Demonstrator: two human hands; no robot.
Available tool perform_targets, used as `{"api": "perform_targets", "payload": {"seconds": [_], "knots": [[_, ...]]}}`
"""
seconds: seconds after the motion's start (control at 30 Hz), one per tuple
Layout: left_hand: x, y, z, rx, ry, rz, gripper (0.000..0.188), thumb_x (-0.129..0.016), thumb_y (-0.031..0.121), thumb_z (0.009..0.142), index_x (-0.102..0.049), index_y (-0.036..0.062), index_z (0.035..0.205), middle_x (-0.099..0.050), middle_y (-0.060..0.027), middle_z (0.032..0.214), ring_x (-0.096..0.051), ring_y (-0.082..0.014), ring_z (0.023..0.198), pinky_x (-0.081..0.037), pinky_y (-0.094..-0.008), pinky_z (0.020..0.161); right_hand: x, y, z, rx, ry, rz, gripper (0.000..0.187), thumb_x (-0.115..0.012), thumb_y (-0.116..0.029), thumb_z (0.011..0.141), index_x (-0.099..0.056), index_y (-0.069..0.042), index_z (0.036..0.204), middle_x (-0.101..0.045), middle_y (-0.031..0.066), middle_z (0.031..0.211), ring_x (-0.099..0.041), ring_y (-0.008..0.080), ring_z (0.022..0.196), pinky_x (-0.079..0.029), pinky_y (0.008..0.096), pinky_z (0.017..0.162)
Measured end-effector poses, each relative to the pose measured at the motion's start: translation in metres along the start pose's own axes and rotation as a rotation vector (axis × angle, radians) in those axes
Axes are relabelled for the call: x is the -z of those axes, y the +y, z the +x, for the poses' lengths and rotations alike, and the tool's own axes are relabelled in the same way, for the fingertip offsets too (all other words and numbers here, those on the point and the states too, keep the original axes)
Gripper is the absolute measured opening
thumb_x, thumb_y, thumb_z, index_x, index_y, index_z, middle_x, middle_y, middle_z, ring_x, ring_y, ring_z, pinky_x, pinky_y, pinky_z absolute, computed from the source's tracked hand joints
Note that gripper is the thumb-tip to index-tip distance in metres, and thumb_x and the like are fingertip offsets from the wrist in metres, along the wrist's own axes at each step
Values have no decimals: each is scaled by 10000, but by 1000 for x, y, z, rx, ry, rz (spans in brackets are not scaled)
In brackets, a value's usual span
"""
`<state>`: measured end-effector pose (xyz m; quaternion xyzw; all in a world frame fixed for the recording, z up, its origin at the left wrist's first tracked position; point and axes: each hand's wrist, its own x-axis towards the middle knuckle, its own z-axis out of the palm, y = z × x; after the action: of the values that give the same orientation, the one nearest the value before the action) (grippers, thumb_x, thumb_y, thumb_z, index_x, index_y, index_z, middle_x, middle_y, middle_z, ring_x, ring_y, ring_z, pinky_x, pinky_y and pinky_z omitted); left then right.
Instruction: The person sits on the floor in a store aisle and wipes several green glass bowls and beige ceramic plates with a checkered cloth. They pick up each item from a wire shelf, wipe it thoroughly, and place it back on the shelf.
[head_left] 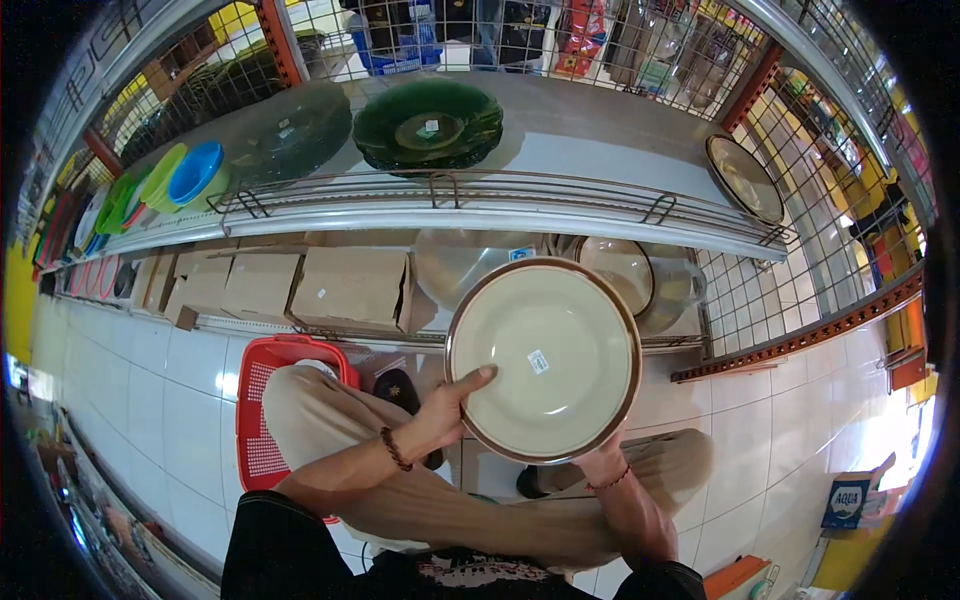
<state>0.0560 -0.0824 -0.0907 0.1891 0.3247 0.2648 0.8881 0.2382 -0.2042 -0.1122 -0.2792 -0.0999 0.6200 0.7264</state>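
A round cream plate [560,315] with a brown rim and a small white sticker is held up in front of the lower shelf, its face toward me. My left hand [440,415] grips its lower left edge, thumb lying on the face and fingers behind. Under the lower right edge, my right hand [602,462] supports the plate; its fingers are hidden behind it. Behind the plate, a similar brown-rimmed dish [618,262] stands on the lower shelf beside clear glassware [672,300].
The upper shelf [590,160] carries a dark green plate [428,125], a dark glass plate [290,130], a rimmed plate [745,180] and coloured bowls [196,172]. Cardboard boxes [350,288] line the lower shelf. A red basket [256,385] stands by my left leg. Wire mesh [800,200] closes the right side.
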Motion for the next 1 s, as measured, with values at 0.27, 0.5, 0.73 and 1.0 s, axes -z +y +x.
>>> {"api": "perform_targets", "payload": {"seconds": [0.27,0.5,0.73,1.0], "knots": [[11,-7,-1,-11,-46,115,507,-635,152,853,-424,-47,1269,-570,-176,1157,-600,-263,1029,-519,-410,879,-9,-9,-6,-103,23,-158,454,-390,-310,952,-430,-22,1300,-534,132,1246,-542,258,1110,-470,384,926],[20,-9,11,72,-62,89,465,-624,115,849,-448,-42,1250,-590,-174,1124,-627,-259,970,-539,-397,842,-9,-17,-6,-156,-6,-219,445,-391,-308,953,-445,-22,1290,-546,132,1232,-549,256,1100,-470,382,925],[5,4,20,77,-120,12,403,-605,85,857,-476,-57,1211,-599,-172,1099,-631,-249,965,-559,-379,816,-12,-46,8,-78,-98,-153,436,-393,-305,955,-460,-21,1279,-558,131,1217,-556,255,1090,-471,379,925],[-9,11,13,-60,-153,-135,426,-613,94,864,-453,-34,1238,-591,-158,1119,-640,-221,936,-570,-364,791,-22,-57,14,186,80,-199,433,-436,-335,954,-489,-35,1260,-576,120,1202,-566,230,1080,-467,381,927]]}}
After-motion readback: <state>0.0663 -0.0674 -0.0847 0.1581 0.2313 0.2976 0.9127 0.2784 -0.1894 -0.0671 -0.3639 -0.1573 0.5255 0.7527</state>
